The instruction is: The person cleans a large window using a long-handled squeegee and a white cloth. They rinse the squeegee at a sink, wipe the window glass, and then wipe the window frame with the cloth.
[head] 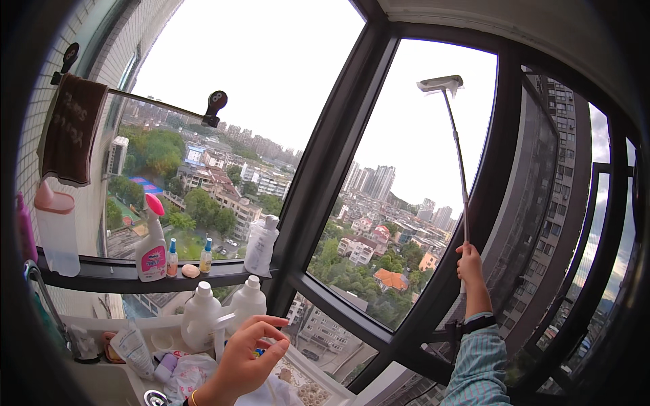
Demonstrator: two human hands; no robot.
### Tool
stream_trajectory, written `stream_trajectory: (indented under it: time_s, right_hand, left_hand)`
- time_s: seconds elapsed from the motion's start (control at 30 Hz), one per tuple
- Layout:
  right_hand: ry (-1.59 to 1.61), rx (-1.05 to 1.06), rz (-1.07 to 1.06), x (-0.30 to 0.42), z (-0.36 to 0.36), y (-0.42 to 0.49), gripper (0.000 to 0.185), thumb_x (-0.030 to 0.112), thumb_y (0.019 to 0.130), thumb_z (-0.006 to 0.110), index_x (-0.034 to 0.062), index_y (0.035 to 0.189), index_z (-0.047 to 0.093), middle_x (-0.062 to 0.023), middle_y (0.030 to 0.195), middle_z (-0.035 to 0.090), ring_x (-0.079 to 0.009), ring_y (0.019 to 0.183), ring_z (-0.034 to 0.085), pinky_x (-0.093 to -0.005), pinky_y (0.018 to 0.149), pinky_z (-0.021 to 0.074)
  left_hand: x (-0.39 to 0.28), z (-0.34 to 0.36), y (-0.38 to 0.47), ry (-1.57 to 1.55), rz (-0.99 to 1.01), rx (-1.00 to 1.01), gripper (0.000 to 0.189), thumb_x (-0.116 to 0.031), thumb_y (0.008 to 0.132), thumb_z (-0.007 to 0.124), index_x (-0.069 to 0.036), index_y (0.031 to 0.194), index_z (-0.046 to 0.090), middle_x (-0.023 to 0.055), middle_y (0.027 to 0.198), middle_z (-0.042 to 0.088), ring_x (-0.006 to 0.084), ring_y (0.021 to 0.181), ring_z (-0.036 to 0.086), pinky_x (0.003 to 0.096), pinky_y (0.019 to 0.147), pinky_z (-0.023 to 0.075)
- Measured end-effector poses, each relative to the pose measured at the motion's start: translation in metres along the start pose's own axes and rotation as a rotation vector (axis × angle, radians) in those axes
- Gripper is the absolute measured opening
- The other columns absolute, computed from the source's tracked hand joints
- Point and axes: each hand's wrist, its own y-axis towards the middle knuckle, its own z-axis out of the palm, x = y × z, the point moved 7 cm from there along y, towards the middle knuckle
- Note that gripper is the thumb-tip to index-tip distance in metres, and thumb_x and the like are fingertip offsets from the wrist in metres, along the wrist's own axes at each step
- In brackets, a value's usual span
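Observation:
My right hand (pixel 469 265) grips the lower part of a long telescopic pole (pixel 456 137), raised in front of the window corner. At the pole's top is a flat wiper head (pixel 440 82) with a pale, thin cloth hanging loosely from it. The head is seen against the tall window pane (pixel 406 142); whether it touches the glass I cannot tell. My left hand (pixel 253 355) hovers over the sink counter with nothing in it, its fingers bent and apart. Just beyond it stand two white plastic jugs (pixel 201 317) with screw caps.
A pink-labelled spray bottle (pixel 152 254), two small spray bottles (pixel 172 259), a soap bar (pixel 191 271) and a wrapped white bottle (pixel 261 246) line the sill. A brown towel (pixel 73 129) hangs from a rail (pixel 157 105). Tubes (pixel 133 350) and plastic bags (pixel 188 375) crowd the sink edge.

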Motion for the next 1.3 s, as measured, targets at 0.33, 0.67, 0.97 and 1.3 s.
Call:
stream_trajectory:
  time_s: [0.33,0.67,0.97,1.3]
  right_hand:
    - [0.675,0.285,0.113,0.234,0.213,0.103,0.048,0.046,0.111,0.033,0.0026,0.129,0.044,-0.0135,0.085,0.056,-0.0340,0.065,0.069,-0.0516,0.063,0.0635]
    - [0.783,0.534,0.124,0.328,0.306,0.157,0.045,0.043,0.112,0.030,0.0169,0.145,0.044,-0.0118,0.083,0.059,-0.0295,0.063,0.069,-0.0482,0.057,0.0628]
    - [0.446,0.336,0.110,0.221,0.260,0.173,0.060,0.052,0.111,0.033,0.0025,0.138,0.053,-0.0144,0.098,0.063,-0.0241,0.069,0.067,-0.0392,0.055,0.0590]
    - [0.102,0.331,0.159,-0.016,0.156,-0.014,0.065,0.058,0.108,0.038,-0.0005,0.123,0.063,-0.0106,0.068,0.058,-0.0214,0.048,0.061,-0.0371,0.047,0.0541]
  left_hand:
    - [0.007,0.001,0.009,0.121,0.082,-0.099,0.012,-0.011,0.102,0.063,0.000,0.106,0.061,0.0080,0.133,0.058,0.0110,0.090,0.065,0.0255,0.077,0.0519]
    - [0.025,0.009,-0.002,0.326,-0.117,-0.318,0.008,-0.008,0.099,0.066,-0.001,0.101,0.064,0.0068,0.132,0.061,0.0080,0.083,0.064,0.0233,0.072,0.0502]
    - [0.030,0.013,0.016,0.376,-0.157,-0.196,0.009,-0.009,0.098,0.067,-0.001,0.102,0.066,0.0100,0.133,0.061,0.0101,0.096,0.064,0.0252,0.081,0.0524]
    - [0.016,0.056,0.020,0.054,-0.076,0.171,0.016,-0.018,0.098,0.070,-0.003,0.101,0.068,0.0120,0.133,0.060,0.0150,0.109,0.065,0.0290,0.088,0.0535]
